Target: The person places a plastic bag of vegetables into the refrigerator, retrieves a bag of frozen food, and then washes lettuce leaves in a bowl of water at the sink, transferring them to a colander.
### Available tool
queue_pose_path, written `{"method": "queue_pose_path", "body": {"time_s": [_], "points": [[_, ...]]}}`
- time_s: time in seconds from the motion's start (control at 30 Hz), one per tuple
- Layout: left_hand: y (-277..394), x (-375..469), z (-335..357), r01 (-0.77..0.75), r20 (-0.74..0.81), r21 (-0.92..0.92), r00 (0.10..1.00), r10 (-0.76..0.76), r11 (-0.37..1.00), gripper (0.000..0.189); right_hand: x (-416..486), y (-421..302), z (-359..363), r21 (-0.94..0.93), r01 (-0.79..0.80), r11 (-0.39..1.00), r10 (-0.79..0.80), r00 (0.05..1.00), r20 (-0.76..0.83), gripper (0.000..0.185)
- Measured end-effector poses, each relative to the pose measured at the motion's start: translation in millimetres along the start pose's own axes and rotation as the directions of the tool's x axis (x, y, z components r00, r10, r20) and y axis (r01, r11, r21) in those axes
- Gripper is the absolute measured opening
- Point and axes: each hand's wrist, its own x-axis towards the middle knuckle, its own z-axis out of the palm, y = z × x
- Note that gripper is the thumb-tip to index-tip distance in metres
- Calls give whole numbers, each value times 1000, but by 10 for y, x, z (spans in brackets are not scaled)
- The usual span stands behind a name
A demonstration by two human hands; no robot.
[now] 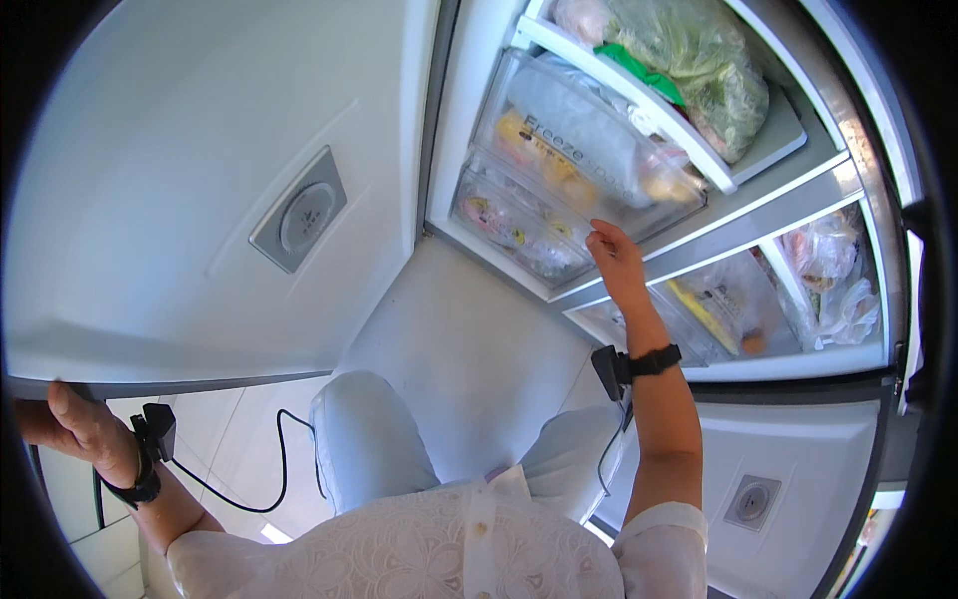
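At the lower left, my left hand [93, 438] grips the outer edge of the large white left door [172, 247] of a refrigerator-freezer. Its thumb shows at the edge, and the other fingers are partly hidden. My right hand [620, 266] is in front of the left freezer compartment, fingers loosely bent at the lower front of a clear plastic drawer [576, 150] that bears printing. Contact between them is unclear. Inside that drawer are bagged foods, some yellow. Below it sits a second clear drawer [516, 228] with wrapped food.
A white shelf [629, 97] above holds a bag of green vegetables [688, 67]. The right compartment has another clear drawer [730, 303] and plastic bags [831, 262]. Its white door [816, 449] stands open. A black cable [281, 464] hangs from a left-wrist device [156, 430].
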Motion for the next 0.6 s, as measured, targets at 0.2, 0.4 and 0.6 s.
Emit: {"method": "queue_pose_path", "body": {"time_s": [0.2, 0.4, 0.6], "points": [[-110, -6, -23, 13, -14, 12, 1000, -13, 1000, 47, -111, 764, 356, -639, 372, 673, -426, 901, 75, 37], [110, 74, 73, 25, -18, 91, 1000, -24, 995, 43, 68, 1097, 940, 686, -533, 496, 553, 803, 224, 43], [526, -142, 308, -359, 248, 314, 925, 289, 879, 52, 290, 1374, 1041, 984, -145, -105, 690, 702, 177, 41]]}}
